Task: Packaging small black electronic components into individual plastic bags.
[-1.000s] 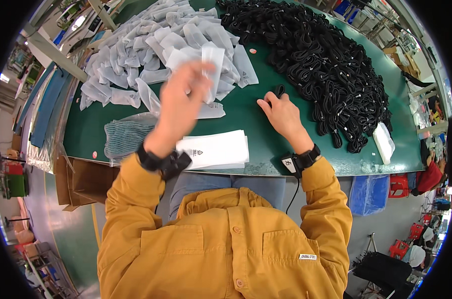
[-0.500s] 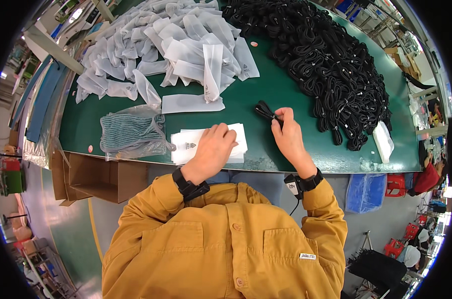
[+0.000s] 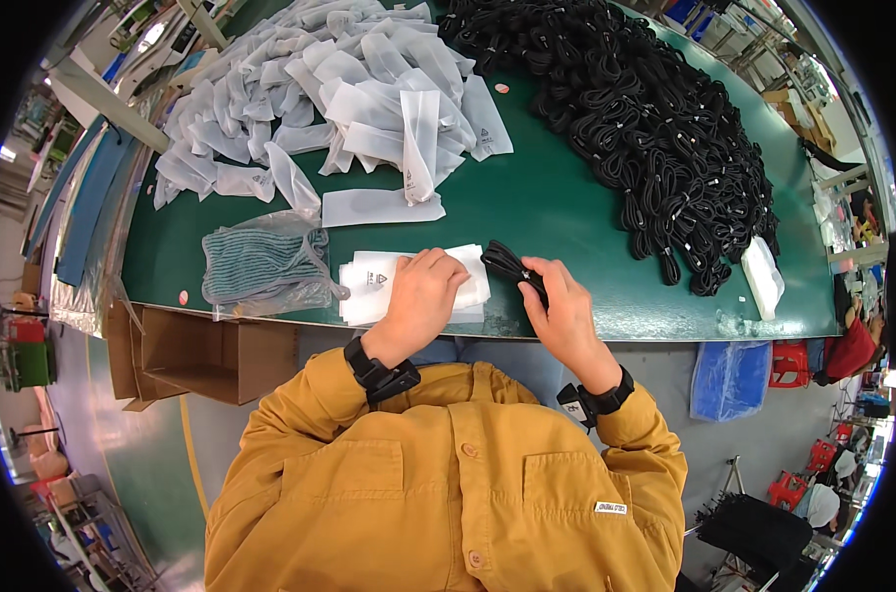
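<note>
My left hand [image 3: 420, 299] rests on a small stack of flat, whitish plastic bags [image 3: 367, 296] at the table's near edge. Its fingers are curled together at the top bag, and their tips are partly hidden. In my right hand [image 3: 569, 321] is a coiled black cable [image 3: 504, 260], pinched between thumb and fingers. The cable's looped end points up and left, close to the right end of the bag stack.
Filled frosted bags [image 3: 369, 99] form a heap at the back left. Many coiled black cables [image 3: 655, 148] are piled at the back right. A clear bag of striped knitted fabric [image 3: 262, 264] lies left of the stack. A white packet [image 3: 762, 278] sits at the right.
My right hand has brought the coiled black cable left and nearer to me, beside the bag stack. My left hand has stayed almost in place on the bags.
</note>
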A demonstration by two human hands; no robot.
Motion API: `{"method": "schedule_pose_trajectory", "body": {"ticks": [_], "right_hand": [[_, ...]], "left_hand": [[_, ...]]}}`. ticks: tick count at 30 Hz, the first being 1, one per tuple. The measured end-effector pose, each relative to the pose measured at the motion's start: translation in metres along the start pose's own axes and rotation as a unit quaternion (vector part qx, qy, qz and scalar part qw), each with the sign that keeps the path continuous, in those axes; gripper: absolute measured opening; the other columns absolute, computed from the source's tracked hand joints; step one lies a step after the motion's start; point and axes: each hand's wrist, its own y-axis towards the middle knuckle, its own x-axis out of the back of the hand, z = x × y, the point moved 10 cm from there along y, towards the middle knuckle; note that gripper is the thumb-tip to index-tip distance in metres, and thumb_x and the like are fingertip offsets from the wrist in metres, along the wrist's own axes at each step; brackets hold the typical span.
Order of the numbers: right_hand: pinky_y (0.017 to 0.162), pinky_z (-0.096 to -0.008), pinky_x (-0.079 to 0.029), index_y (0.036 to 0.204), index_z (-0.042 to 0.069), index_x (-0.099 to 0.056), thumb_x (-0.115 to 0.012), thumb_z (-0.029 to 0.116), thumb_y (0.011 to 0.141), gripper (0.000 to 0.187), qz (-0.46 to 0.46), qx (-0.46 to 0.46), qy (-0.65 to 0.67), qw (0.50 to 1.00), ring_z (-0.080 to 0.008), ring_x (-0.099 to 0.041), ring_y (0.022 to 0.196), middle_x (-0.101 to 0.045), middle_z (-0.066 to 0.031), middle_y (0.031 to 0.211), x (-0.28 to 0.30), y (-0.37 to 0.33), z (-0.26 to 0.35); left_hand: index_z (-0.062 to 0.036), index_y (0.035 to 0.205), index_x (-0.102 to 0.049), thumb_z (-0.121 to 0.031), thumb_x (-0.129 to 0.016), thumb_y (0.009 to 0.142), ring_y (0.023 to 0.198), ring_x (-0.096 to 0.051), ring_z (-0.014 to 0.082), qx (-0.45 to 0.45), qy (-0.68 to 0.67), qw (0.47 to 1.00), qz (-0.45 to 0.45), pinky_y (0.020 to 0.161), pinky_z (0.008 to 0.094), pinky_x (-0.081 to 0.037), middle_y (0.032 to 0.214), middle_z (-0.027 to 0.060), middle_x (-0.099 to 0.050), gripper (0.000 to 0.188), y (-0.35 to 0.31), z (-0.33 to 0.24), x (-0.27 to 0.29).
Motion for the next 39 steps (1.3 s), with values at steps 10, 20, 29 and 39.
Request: {"method": "schedule_pose_trajectory", "body": {"ticks": [10, 20, 29, 39], "right_hand": [[0.061, -0.0373, -0.050, 0.118, 0.005, -0.062, -0.071, -0.001, 0.081, 0.039, -0.003, 0.142, -0.112, 0.984, -0.0292, -0.061, 0.074, -0.059, -0.0116, 0.090, -0.002, -0.014, 0.031], [0.061, -0.0346, -0.050, 0.114, 0.004, -0.063, -0.069, 0.004, 0.084, 0.031, 0.081, 0.142, -0.041, 0.986, -0.0237, -0.059, 0.076, -0.053, -0.0066, 0.084, -0.014, -0.011, 0.026], [0.063, -0.0248, -0.046, 0.117, 0.001, -0.060, -0.066, 0.004, 0.090, 0.028, 0.155, -0.261, 0.361, 0.882, -0.0121, -0.054, 0.076, -0.057, -0.0063, 0.099, -0.045, -0.013, -0.042], [0.072, -0.0284, -0.050, 0.114, 0.003, -0.063, -0.070, -0.003, 0.085, 0.031, -0.037, 0.059, 0.174, 0.982, -0.0186, -0.056, 0.087, -0.050, -0.0127, 0.120, 0.026, 0.037, 0.028]], "left_hand": [[0.0014, 0.090, -0.059, 0.002, -0.062, 0.086, 0.074, -0.059, 0.0314, 0.138, -0.228, 0.964, 0.005, 0.070, 0.0358, -0.049, 0.081, 0.0131, -0.059, 0.006, 0.001, 0.014, 0.005], [-0.0012, 0.090, -0.057, 0.006, -0.065, 0.081, 0.086, -0.057, 0.0315, -0.065, -0.125, 0.990, -0.005, 0.073, 0.0380, -0.048, 0.095, 0.0124, -0.059, 0.014, 0.002, -0.025, 0.020], [-0.0020, 0.090, -0.057, 0.006, -0.066, 0.078, 0.092, -0.054, 0.0322, -0.135, -0.129, 0.982, -0.015, 0.079, 0.0369, -0.047, 0.100, 0.0119, -0.058, 0.017, 0.016, -0.052, 0.033], [-0.0036, 0.101, -0.060, -0.010, -0.060, 0.097, 0.102, -0.056, 0.0157, 0.077, -0.450, 0.889, 0.031, 0.087, 0.0290, -0.045, 0.108, 0.0047, -0.062, 0.007, 0.060, -0.018, 0.031]]}}
